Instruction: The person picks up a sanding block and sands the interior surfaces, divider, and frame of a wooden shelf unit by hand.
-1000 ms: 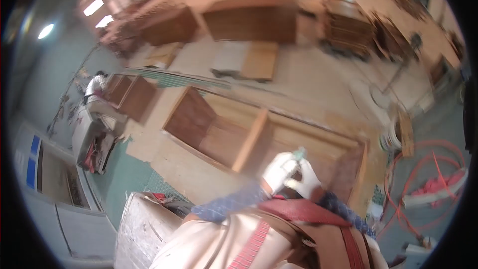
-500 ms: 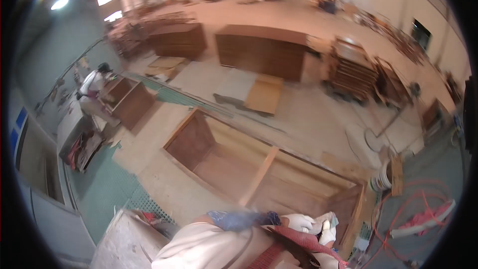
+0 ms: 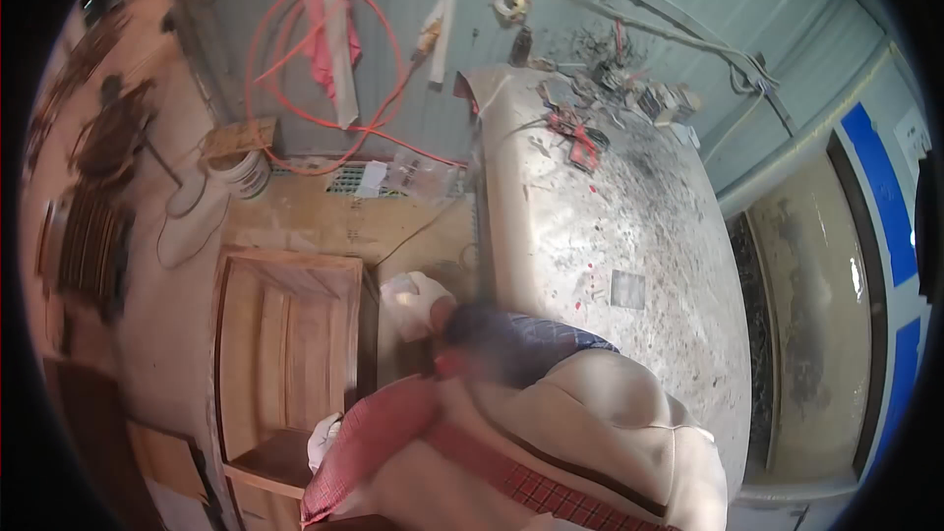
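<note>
In the head view my right hand (image 3: 421, 303), in a white glove below a blurred blue sleeve, is right of the wooden cabinet frame (image 3: 359, 334), apart from it. Its fingers look curled, and a pale shape (image 3: 401, 297) at them is too unclear to name. My left hand (image 3: 321, 441), also in a white glove, shows only in part at the cabinet's near right side. A red sleeve hides the rest of it, and I cannot see its fingers. The cabinet is brown, open-topped, with a cross rail (image 3: 265, 485) near me.
A dusty, spotted covered table (image 3: 580, 236) stands to the right, bearing cables and small tools (image 3: 582, 143). A coiled orange hose (image 3: 258, 79) hangs on the far wall. Beyond the cabinet is a white bucket (image 3: 241, 175); stacked wooden panels (image 3: 84, 251) stand at the left.
The view has swung to the right, from the open workshop with a co-worker to the wall with the hose and the table. The cabinet now lies at the left of the view.
</note>
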Tool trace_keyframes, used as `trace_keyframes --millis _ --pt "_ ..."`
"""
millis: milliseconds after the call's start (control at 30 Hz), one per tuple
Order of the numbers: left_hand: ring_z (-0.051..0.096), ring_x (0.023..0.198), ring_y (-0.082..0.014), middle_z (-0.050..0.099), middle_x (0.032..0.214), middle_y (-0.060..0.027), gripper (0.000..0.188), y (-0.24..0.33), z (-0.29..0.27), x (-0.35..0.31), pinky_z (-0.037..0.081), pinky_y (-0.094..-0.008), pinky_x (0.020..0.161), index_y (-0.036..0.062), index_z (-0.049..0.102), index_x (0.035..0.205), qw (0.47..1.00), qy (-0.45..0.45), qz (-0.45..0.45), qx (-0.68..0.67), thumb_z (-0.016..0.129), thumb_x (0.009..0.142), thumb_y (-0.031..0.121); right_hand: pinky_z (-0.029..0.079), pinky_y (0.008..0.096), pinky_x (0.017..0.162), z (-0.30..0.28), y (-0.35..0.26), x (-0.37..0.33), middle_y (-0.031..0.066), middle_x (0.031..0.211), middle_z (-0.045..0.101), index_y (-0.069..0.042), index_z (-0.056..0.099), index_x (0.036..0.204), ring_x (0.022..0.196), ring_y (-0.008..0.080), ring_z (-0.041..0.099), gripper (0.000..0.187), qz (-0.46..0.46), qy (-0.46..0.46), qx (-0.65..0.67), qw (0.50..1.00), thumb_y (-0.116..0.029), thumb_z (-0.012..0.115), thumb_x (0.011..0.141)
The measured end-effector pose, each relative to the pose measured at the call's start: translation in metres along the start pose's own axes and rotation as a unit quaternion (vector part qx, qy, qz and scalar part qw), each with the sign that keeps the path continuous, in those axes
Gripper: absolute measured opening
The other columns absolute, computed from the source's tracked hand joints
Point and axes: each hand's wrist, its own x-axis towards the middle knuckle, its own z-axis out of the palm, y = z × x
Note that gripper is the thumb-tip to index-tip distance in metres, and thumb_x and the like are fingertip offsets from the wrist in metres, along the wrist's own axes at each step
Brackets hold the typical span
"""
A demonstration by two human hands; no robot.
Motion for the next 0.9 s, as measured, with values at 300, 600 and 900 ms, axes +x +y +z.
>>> trace_keyframes --millis 300,600,900 --pt "0.064 0.098 -0.0197 0.069 0.106 -0.0101 0.028 0.025 0.075 0.104 0.049 -0.0304 0.089 0.0049 0.068 0.114 0.992 -0.062 0.112 0.001 0.069 0.090 0.017 0.050 0.0332 0.086 -0.349 0.148 -0.045 0.0059 0.102 0.067 -0.007 0.064 0.110 0.094 0.0179 0.062 0.029 0.146 0.392 -0.078 0.905 -0.013 0.067 0.083" --pt "0.056 0.114 -0.0239 0.064 0.120 -0.0120 0.036 0.165 0.153 0.111 0.042 -0.0351 0.102 -0.0027 0.063 0.118 0.956 -0.113 0.237 0.128 0.058 0.092 0.022 0.052 0.0312 0.069 -0.576 0.192 -0.064 0.0008 0.081 0.066 -0.005 0.067 0.097 0.074 0.0139 0.060 0.028 0.130 0.526 -0.146 0.827 0.000 0.075 0.071" --pt "0.061 0.102 -0.0250 0.063 0.116 -0.0145 0.037 0.165 0.165 0.106 0.048 -0.0350 0.092 0.0008 0.064 0.120 0.965 -0.099 0.206 0.131 0.068 0.086 0.014 0.049 0.0401 0.094 -0.559 0.056 -0.037 0.0197 0.115 0.066 -0.011 0.057 0.132 0.109 0.0363 0.061 0.062 0.162 0.432 -0.413 0.785 -0.021 0.072 0.072"
